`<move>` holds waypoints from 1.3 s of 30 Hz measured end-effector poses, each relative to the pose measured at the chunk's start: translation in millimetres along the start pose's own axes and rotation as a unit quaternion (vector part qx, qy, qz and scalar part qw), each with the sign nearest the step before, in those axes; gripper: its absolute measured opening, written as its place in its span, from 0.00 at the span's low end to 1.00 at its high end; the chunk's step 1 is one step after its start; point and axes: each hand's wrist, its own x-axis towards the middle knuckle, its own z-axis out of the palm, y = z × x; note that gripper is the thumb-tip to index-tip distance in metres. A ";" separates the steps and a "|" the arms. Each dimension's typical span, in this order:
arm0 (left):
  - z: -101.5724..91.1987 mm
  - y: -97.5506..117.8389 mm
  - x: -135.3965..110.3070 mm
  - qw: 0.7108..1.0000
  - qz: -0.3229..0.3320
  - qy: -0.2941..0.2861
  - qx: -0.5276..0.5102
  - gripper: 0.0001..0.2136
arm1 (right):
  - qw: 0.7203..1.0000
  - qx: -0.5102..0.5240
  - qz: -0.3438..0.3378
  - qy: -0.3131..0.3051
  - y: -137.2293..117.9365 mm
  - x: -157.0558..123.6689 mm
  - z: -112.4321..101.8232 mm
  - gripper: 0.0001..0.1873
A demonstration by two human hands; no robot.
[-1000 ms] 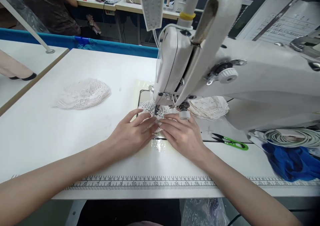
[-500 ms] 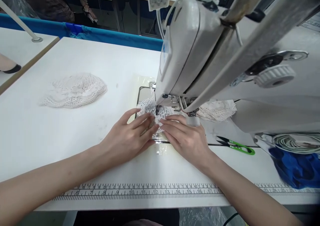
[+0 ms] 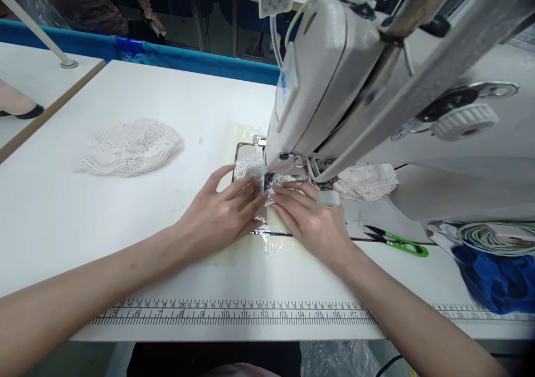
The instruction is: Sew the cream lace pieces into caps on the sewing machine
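Note:
A small piece of white lace [image 3: 249, 166] lies under the needle and presser foot [image 3: 268, 181] of a sewing machine [image 3: 320, 82]. On the lace's left and near side, my left hand [image 3: 221, 209] presses it with bent fingers, thumb side toward the machine bed. My right hand [image 3: 311, 216] holds the lace's right side close to the presser foot, its fingers together. The fingertips of both hands nearly meet in front of the needle. Part of the lace is hidden by the fingers and the machine head.
A lace piece [image 3: 134, 147] lies on the table at left, and more lace [image 3: 368, 182] sits behind my right hand. Green thread snips [image 3: 399, 242], a blue cloth [image 3: 497, 277] and coiled cord [image 3: 497, 238] are at right. A printed ruler [image 3: 225, 313] runs along the front edge.
The lace has fed away from me under the presser foot, so less of it shows on the near side. Both hands have moved slightly forward with it. The view has shifted a little.

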 end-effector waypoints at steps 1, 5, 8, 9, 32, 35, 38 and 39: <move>-0.7 1.6 -1.2 1.000 0.005 0.007 0.005 0.14 | 1.000 -0.009 -0.017 0.003 -1.1 -1.1 -1.3 0.08; -3.5 6.3 -4.5 1.000 0.011 0.017 0.012 0.12 | 0.998 -0.027 -0.056 0.004 -5.4 -5.2 -6.4 0.09; -4.6 6.7 -4.3 1.000 0.006 0.017 0.005 0.12 | 0.998 -0.028 -0.051 0.003 -6.3 -6.4 -7.6 0.09; -4.9 6.5 -4.0 1.000 0.003 0.016 -0.001 0.12 | 0.998 -0.027 -0.051 0.002 -6.1 -6.5 -7.6 0.09; 3.0 -3.6 3.8 0.998 -0.026 -0.005 -0.055 0.16 | 0.999 -0.026 -0.013 -0.039 -1.1 -3.1 -2.0 0.14; 3.5 -3.7 3.9 0.998 -0.032 -0.010 -0.060 0.15 | 0.999 -0.027 -0.014 -0.042 -1.1 -2.2 -1.9 0.14; 3.7 -2.9 3.4 0.998 -0.029 -0.003 -0.056 0.16 | 0.999 -0.029 -0.013 -0.041 -1.1 -2.1 -2.0 0.14; 3.6 -2.7 3.2 0.998 -0.028 -0.001 -0.056 0.16 | 0.999 -0.030 -0.013 -0.041 -1.1 -2.3 -2.0 0.14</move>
